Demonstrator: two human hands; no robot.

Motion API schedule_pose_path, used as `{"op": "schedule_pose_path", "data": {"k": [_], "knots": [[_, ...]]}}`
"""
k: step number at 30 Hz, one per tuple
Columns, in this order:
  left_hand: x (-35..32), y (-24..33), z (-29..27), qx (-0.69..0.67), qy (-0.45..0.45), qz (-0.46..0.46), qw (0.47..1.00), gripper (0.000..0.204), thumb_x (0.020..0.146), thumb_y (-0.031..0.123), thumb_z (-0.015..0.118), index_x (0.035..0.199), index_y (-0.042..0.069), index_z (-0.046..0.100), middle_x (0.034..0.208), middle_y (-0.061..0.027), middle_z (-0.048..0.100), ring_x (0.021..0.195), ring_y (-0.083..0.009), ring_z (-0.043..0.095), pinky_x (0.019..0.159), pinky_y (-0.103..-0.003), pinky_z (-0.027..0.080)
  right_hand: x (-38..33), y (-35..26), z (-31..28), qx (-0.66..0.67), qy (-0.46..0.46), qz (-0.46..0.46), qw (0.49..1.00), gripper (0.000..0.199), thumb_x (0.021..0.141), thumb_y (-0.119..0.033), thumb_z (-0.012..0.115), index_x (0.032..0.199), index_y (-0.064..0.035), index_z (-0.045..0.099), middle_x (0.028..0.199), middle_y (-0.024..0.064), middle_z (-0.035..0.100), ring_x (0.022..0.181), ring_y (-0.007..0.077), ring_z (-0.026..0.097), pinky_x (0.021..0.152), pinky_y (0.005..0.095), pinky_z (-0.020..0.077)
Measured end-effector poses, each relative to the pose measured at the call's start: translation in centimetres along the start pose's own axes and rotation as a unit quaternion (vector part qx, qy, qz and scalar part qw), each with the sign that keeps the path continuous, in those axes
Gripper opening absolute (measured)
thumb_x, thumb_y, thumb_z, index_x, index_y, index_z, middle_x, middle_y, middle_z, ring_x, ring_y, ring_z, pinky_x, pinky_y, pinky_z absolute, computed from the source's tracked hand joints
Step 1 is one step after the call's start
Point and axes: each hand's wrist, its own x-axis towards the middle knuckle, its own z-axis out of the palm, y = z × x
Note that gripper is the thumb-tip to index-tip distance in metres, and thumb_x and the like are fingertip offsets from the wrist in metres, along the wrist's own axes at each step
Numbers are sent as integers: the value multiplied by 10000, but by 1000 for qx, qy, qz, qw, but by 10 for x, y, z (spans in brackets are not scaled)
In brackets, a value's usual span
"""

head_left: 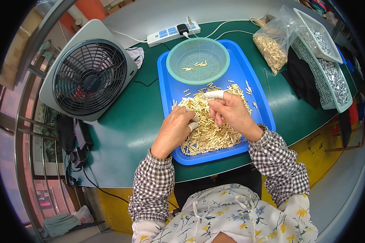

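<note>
A heap of small brass-coloured metal pieces (215,135) lies in a blue tray (247,69). Over the left side of the heap is my left hand (175,128), its fingers curled together, with white covers on some fingertips. My right hand (234,112) is above the heap's right side, thumb and forefinger pinched, the forefinger wrapped in white. What either hand holds, if anything, is too small or hidden to make out. At the tray's far end sits a pale green round basket (176,69) with several of the same brass pieces (200,64) inside.
A large fan (91,79) stands at left on the green table (125,141). A power strip (166,37) with cables lies at the back. To the right are a clear bag (271,50) of brass pieces, a dark cloth (302,79) and baskets (318,87) of silvery parts.
</note>
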Motion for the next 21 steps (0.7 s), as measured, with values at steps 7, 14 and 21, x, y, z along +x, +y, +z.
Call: {"op": "schedule_pose_path", "data": {"k": [7,14,21], "knots": [[7,4,0,-6,25,-1,1000,122,754,89,625,843,9,604,749,-96,574,751,-241,527,664,-338,427,-1,0,0,6,20,-3,1000,201,888,-100,497,1020,44,547,669,27,562,471,45,485,428,170,386],[13,-7,-4,-549,64,-140,821,118,839,86,572,922,2,574,787,-50,586,734,-133,558,653,-245,473,-5,0,3,-60,26,-14,998,213,884,-83,507,1063,17,567,642,18,555,460,34,483,411,162,393],[14,-10,-1,-697,49,-161,697,137,868,91,540,971,3,555,817,-53,582,716,-105,556,669,-217,489,-8,0,6,-168,12,-31,985,206,877,-96,519,1039,3,598,621,-8,544,461,20,469,412,159,383]]}}
